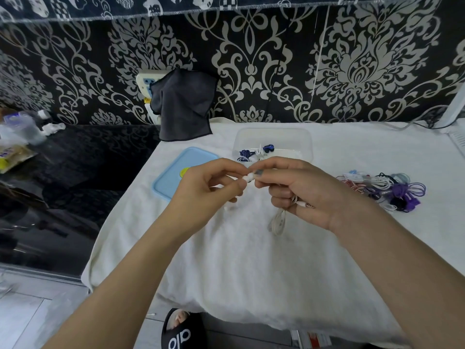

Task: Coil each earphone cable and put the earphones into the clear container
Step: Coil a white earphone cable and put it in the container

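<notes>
Hands [208, 182] [297, 190] grip white earphone [247, 177]; lid [176, 172], container [274, 137] behind; pile [382, 187] right.

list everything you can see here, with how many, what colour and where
clear container: one, clear, back centre of the towel, blue earphones inside
blue earphones: one set, blue
lid: one, light blue, left of the container
white earphones: one set, held in both hands, loop hanging
earphone pile: several, purple, white, pink, right
towel: one, white, over the table
dark cloth: one, dark grey, hanging at the wall
left hand: pinching the white earphones
right hand: gripping their cable
</notes>
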